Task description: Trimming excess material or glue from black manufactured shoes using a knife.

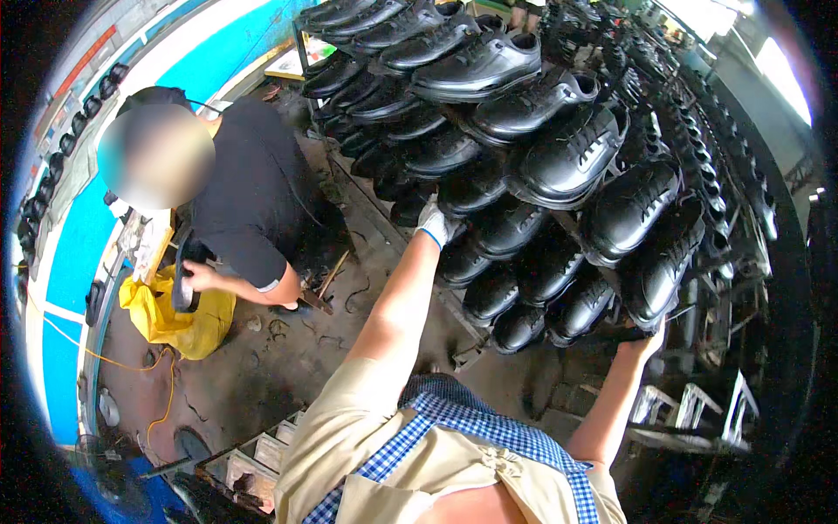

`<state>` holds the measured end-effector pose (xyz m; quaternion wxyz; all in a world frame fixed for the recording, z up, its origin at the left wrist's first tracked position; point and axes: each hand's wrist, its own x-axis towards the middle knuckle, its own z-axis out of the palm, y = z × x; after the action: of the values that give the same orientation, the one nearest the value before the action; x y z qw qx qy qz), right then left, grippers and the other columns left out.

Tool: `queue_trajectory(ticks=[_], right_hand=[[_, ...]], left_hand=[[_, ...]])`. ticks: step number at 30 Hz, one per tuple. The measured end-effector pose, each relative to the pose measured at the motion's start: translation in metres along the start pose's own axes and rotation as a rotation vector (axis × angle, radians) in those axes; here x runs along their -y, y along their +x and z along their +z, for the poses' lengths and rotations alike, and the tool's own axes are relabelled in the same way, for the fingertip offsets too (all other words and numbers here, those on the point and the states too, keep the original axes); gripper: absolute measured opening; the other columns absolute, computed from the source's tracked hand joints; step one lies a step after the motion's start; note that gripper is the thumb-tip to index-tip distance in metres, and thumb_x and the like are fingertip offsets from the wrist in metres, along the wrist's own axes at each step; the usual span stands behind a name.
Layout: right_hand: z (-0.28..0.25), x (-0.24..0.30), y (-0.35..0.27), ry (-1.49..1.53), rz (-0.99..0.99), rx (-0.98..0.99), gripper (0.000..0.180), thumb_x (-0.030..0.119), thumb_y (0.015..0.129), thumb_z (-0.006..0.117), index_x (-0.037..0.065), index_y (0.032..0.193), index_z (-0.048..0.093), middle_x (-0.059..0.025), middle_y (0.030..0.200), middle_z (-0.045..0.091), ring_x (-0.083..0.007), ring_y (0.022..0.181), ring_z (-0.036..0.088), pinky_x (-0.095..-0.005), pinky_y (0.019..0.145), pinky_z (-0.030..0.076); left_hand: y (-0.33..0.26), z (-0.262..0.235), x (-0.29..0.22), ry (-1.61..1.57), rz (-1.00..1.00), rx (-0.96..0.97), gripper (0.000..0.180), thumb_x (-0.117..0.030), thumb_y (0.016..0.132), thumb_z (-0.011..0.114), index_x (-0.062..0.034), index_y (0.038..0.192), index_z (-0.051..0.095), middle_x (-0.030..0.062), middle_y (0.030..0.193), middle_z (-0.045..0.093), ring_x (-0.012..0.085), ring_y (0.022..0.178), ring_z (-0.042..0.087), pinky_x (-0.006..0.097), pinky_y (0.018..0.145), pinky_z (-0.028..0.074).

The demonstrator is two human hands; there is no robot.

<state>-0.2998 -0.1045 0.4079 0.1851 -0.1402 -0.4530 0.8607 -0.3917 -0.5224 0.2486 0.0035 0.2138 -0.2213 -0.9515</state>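
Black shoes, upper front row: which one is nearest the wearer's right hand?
The shoe at the row's lower right end: its toe shows just above the right hand, while the others sit farther away.

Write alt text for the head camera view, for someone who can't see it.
The wearer's left hand, gloved in white, and right hand are at opposite sides of crowded tiers of black lace-up shoes. At the picture's left, a co-worker in dark clothing holds a dark item by a yellow bag.

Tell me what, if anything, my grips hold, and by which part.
Cannot be told: left grip is among shoes, right grip near a shoe's toe; contacts are unclear.
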Motion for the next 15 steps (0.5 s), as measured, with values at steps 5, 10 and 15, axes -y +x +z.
queue_trajectory(ticks=[5,10,15], right_hand=[[0.081,-0.023,0.029,0.060,0.096,0.023,0.044,0.026,0.093,0.038,-0.001,0.126,0.048,-0.0160,0.118,0.057,-0.0314,0.105,0.057,-0.0441,0.089,0.048],[0.085,-0.048,0.097,-0.040,0.066,0.123,0.042,0.026,0.093,0.039,-0.001,0.122,0.051,-0.0152,0.116,0.059,-0.0297,0.101,0.059,-0.0426,0.085,0.049],[0.119,-0.054,0.137,0.007,0.118,0.092,0.043,0.025,0.093,0.039,-0.001,0.125,0.049,-0.0174,0.119,0.057,-0.0318,0.105,0.058,-0.0444,0.093,0.046]], left_hand=[[0.027,0.010,-0.040,-0.195,0.054,-0.116,0.049,-0.045,0.097,0.031,-0.0108,0.125,0.052,0.0089,0.125,0.056,0.0306,0.111,0.054,0.050,0.095,0.043],[0.056,0.011,-0.048,-0.271,0.055,0.024,0.052,-0.048,0.096,0.026,-0.0139,0.124,0.053,0.0084,0.121,0.058,0.0315,0.108,0.054,0.052,0.089,0.045],[0.099,0.003,-0.047,-0.265,0.139,0.028,0.055,-0.047,0.095,0.031,-0.0109,0.136,0.041,0.0094,0.140,0.042,0.0299,0.124,0.042,0.048,0.106,0.032]])
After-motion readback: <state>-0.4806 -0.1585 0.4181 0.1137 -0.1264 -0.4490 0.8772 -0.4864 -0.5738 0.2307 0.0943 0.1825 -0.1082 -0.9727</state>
